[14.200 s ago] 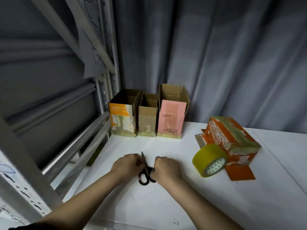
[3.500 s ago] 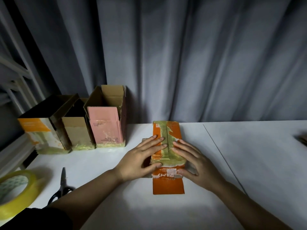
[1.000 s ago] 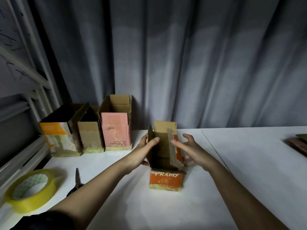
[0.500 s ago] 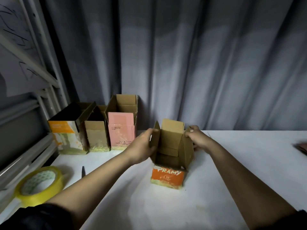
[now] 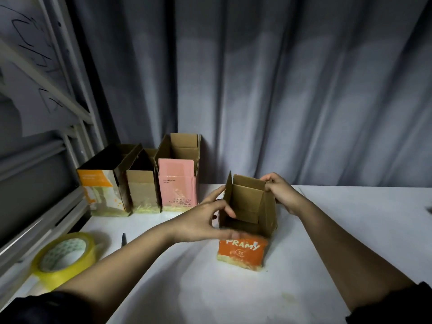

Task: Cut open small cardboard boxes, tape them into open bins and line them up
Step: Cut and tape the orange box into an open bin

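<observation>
On the worktop (image 5: 233, 288), centre, the orange box (image 5: 243, 250) stands upright, flaps raised. Left hand (image 5: 205, 220) grips its left flap; right hand (image 5: 281, 191) pinches the rear flap. Three bins (image 5: 140, 183) line the curtain (image 5: 280, 90).

I count four cardboard boxes: one orange box (image 5: 242, 252) and three bins, namely orange-and-white (image 5: 102, 192), plain brown (image 5: 143, 192), pink (image 5: 177, 183). One tape roll (image 5: 64, 259). Two hands: left (image 5: 205, 220), right (image 5: 281, 191).

Dim, soft-shadowed, wide-angle edge warp
</observation>
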